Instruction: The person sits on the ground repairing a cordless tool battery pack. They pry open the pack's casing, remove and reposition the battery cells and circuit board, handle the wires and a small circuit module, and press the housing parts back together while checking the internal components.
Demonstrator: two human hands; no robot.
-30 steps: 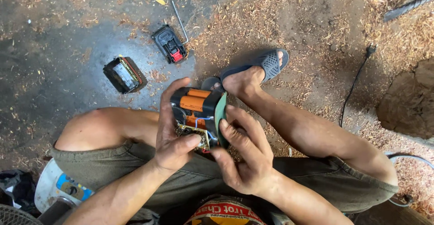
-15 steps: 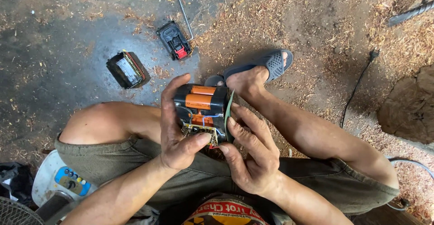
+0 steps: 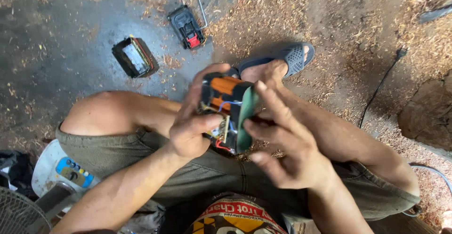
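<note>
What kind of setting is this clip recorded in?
Probably an informal workshop floor, perhaps woodworking: sawdust and shavings cover the stained concrete floor, a black battery casing and a cable lie about, and the person sits holding an opened battery pack.

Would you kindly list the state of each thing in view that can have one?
Battery pack: out of its case, orange cells and wires bare, held in the air.
Green board: tilted up off the pack, on edge.
Left hand: gripping the pack.
Right hand: fingers on the green board.
Black case: open, lying on the floor.
Black cover: detached, on the floor.
</note>
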